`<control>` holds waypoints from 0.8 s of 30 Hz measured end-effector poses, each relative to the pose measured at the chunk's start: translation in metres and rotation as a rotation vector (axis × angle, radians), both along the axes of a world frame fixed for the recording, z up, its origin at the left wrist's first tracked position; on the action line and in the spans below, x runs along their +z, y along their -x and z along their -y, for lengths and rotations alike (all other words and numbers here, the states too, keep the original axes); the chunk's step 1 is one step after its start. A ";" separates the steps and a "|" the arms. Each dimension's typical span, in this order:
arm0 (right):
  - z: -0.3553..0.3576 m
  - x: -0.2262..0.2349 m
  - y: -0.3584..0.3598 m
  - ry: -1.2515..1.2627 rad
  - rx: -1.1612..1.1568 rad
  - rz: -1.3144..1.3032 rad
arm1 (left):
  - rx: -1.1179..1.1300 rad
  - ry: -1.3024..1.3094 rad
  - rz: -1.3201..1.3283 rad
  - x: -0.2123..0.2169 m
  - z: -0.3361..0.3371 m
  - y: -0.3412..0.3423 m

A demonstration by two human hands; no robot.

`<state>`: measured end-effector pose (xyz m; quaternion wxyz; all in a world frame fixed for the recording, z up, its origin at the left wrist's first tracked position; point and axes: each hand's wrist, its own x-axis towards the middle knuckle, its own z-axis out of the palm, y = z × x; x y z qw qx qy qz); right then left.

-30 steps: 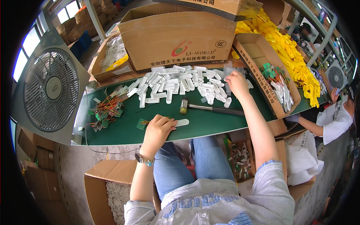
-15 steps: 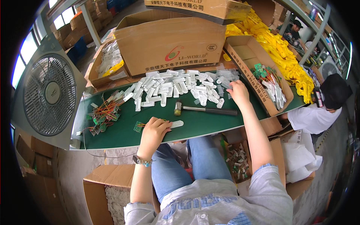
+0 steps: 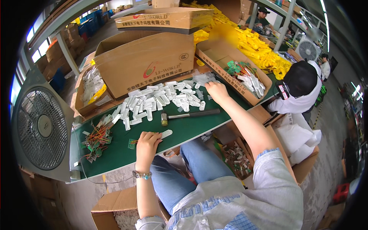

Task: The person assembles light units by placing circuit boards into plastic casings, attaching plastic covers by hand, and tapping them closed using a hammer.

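My left hand (image 3: 147, 148) is closed at the near edge of the green work table, its fingers on a slim white plastic casing (image 3: 166, 133). Wires run from under this hand to a small green circuit board (image 3: 132, 143) on its left. My right hand (image 3: 217, 92) reaches to the right end of a heap of white casings (image 3: 153, 99), beside some clear plastic pieces (image 3: 206, 78). Its fingers are bent and pressed together; whatever lies under the fingertips is hidden. A hammer (image 3: 191, 114) with a black handle lies between my hands and the heap.
Wired circuit boards (image 3: 97, 140) lie tangled at the table's left, by a large fan (image 3: 43, 124). Behind the heap stands a big cardboard box (image 3: 145, 63). An open carton (image 3: 245, 90) holds boards and casings at right. Yellow parts (image 3: 257, 46) are piled beyond; a co-worker (image 3: 301, 84) sits nearby.
The whole view has turned, so the table now appears slanted and further left. My left hand stays on the casing; my right hand remains by the clear pieces, its fingers drawn closer together.
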<state>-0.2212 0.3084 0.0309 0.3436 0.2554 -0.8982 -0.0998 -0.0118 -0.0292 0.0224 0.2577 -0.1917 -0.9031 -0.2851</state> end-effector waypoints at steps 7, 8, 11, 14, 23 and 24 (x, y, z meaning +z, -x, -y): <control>-0.010 -0.026 0.001 1.599 0.104 0.590 | -0.018 0.008 0.020 -0.003 0.003 0.003; -0.011 -0.029 0.000 1.888 0.153 0.642 | -0.030 0.007 0.017 -0.003 0.004 0.003; -0.011 -0.034 -0.013 2.169 0.197 0.824 | -0.042 -0.007 0.044 -0.002 0.006 0.001; -0.010 -0.047 -0.019 2.127 0.205 0.897 | -0.035 0.010 0.058 -0.011 0.016 0.001; -0.040 -0.043 -0.034 2.394 0.414 0.856 | -0.073 0.006 0.045 -0.015 0.011 0.009; -0.039 -0.040 -0.034 2.448 0.411 0.825 | -0.059 0.011 0.038 -0.015 0.012 0.007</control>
